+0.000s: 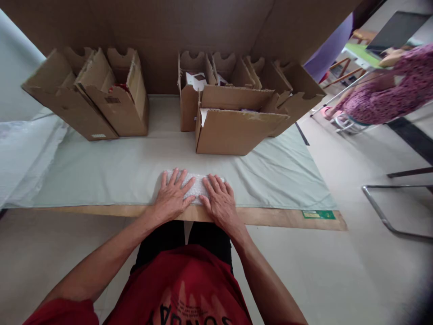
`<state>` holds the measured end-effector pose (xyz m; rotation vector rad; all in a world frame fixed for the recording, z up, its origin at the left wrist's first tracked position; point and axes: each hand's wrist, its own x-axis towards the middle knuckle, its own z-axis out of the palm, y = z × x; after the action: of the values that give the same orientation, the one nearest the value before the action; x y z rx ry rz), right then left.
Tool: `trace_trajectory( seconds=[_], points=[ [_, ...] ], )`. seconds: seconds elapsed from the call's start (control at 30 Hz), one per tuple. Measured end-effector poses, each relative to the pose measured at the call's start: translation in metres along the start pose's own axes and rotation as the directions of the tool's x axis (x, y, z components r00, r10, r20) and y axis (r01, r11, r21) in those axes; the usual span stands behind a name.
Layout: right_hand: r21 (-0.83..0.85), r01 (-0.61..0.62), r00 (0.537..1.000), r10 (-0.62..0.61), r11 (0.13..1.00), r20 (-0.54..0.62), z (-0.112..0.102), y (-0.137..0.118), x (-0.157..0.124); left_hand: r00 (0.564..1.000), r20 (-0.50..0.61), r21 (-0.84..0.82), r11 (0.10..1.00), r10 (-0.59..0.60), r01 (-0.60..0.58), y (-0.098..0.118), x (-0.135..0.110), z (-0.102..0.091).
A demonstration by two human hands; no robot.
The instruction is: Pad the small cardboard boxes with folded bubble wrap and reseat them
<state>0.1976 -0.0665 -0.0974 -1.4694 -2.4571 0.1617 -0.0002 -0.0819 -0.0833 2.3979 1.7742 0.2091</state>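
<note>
A flat piece of bubble wrap lies on the pale green cloth near the table's front edge. My left hand rests flat on its left part, with the fingers spread. On the right part, my right hand is laid palm down, fingers stretched forward. A strip of the bubble wrap shows between the two thumbs; the hands cover the rest. Whether anything is wrapped inside, I cannot tell.
A cardboard box stands ahead, before a row of open cardboard holders. More holders stand at the back left. Clear plastic sheeting lies left. On the right, a person in patterned clothes sits by a green-topped table.
</note>
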Motion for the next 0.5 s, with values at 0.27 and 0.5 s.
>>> trace_trajectory(
  seconds=[0.27,0.5],
  points=[
    [0.160,-0.124,0.986,0.139,0.979,-0.091,-0.025,0.043,-0.013,0.956,-0.239,-0.195,0.973,-0.171,0.126,-0.039,-0.006,-0.019],
    [0.093,-0.163,0.984,0.155,0.982,0.084,-0.044,0.051,0.026,0.923,-0.075,-0.052,0.926,-0.377,0.374,-0.066,0.005,-0.033]
  ],
)
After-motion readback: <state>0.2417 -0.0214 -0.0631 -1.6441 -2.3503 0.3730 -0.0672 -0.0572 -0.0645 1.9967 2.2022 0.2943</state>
